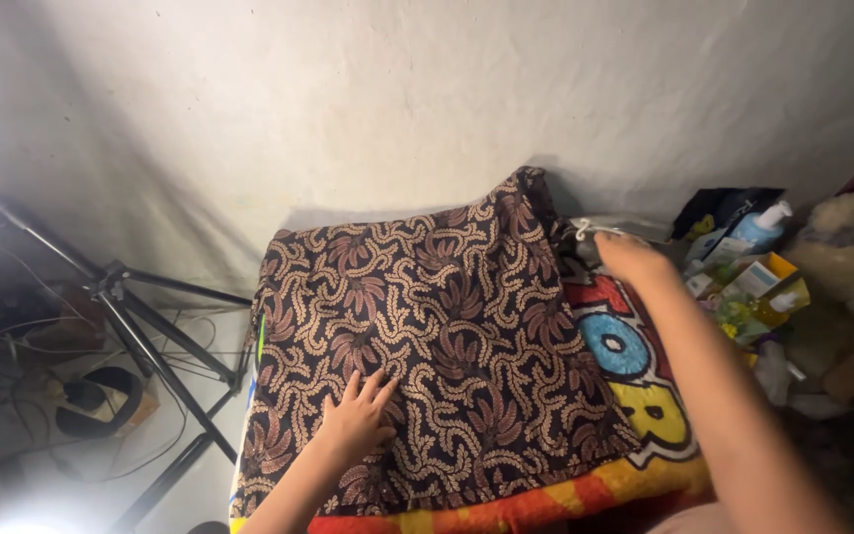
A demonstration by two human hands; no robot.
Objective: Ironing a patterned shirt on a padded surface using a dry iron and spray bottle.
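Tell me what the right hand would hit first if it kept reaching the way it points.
The right hand points up toward the wall. Its fingers are already at a small white hanger hook by the patterned cloth; beyond it probably the white wall, though depth is unclear.

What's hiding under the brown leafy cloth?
Under the brown batik cloth lies a colourful printed sheet with big cartoon letters, showing at the right and bottom edges. The left hand presses flat on the cloth. The rest of the sheet is covered.
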